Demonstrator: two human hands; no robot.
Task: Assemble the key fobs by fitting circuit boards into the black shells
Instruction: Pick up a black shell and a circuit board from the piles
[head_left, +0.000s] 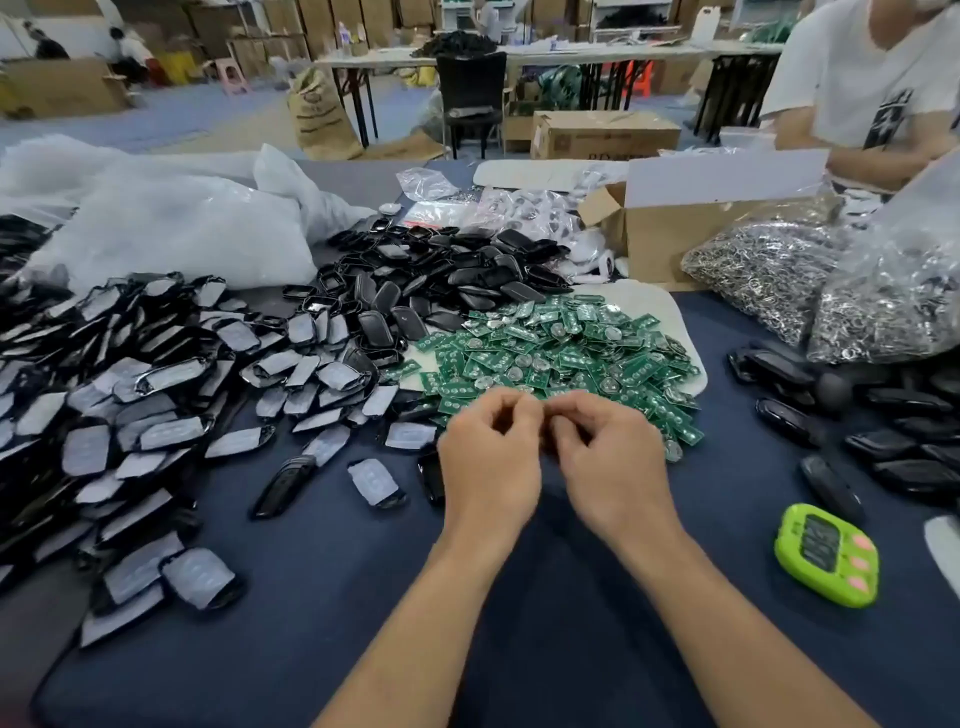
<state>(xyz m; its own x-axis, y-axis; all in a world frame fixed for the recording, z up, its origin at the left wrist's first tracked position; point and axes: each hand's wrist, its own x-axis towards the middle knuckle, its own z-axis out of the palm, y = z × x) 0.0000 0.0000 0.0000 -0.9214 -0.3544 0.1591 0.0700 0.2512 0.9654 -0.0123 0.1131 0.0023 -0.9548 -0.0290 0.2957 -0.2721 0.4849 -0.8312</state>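
Note:
My left hand (491, 457) and my right hand (613, 457) meet fingertip to fingertip just above the dark blue table cloth (363, 597). Their fingers are curled and pinch something small between them, which the fingers hide. Right behind them lies a heap of green circuit boards (561, 353) with round coin cells. Black shells (447, 270) are piled behind the boards. More black shells with pale film liners (156, 395) spread over the left of the table. A few loose shells (374, 483) lie close to my left hand.
Finished-looking black fobs (857, 431) lie at the right, with a green timer (826, 553) nearer me. Bags of metal rings (810, 280), an open cardboard box (675, 223) and white plastic bags (171, 218) stand at the back. A person in a white shirt (872, 78) sits far right.

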